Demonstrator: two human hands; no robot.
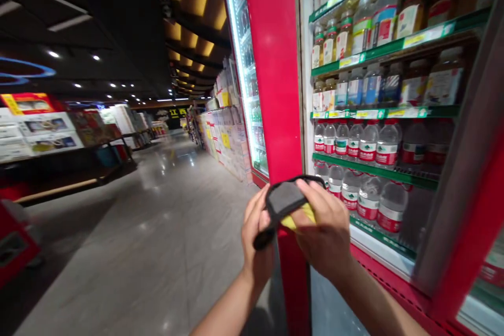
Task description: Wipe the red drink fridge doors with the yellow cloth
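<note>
Both hands hold a small, soft fabric piece (286, 197) in front of the red cooler frame. It is grey on the upper face, edged in black, with some yellow cloth showing beneath; its exact kind is unclear. My left hand (254, 228) is closed on its left side, beside a dark rolled end. On the other side, my right hand (326, 226) grips the black edge and the yellow part with its fingers. The fingers hide part of the piece. Slight blur softens the hands.
At right stands a drinks cooler with a red frame (273, 68) and shelves of bottles (388, 144). A second lit cooler (246, 63) is behind it. Stacked boxes (224, 131) line the aisle's grey floor (157, 231). A display table with boxes (51, 131) is at left.
</note>
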